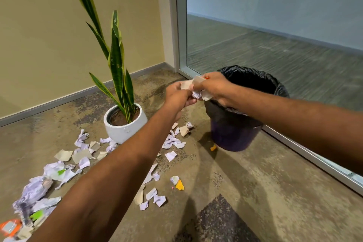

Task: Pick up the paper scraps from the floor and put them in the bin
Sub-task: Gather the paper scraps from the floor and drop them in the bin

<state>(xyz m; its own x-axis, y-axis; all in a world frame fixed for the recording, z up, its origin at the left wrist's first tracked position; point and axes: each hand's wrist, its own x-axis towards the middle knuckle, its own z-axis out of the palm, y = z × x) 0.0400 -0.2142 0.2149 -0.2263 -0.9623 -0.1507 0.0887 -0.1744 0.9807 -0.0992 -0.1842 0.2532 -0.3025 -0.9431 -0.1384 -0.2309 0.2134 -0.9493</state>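
A dark bin (233, 135) lined with a black bag stands against the glass wall at the right. My left hand (177, 96) and my right hand (213, 85) meet just left of the bin's rim, both closed on a bunch of paper scraps (198, 93), white crumpled bits and tan pieces. Several more scraps lie on the floor: white and tan ones (81, 156) by the plant pot, a crumpled heap (35, 188) at the lower left, small pieces (152, 194) under my left forearm, and a yellow bit (179, 185).
A snake plant in a white pot (125, 125) stands on the floor left of my hands. A glass wall with a metal frame (306, 153) runs along the right. An orange object (8, 226) lies at the bottom left corner. A small orange scrap (213, 147) sits by the bin's base.
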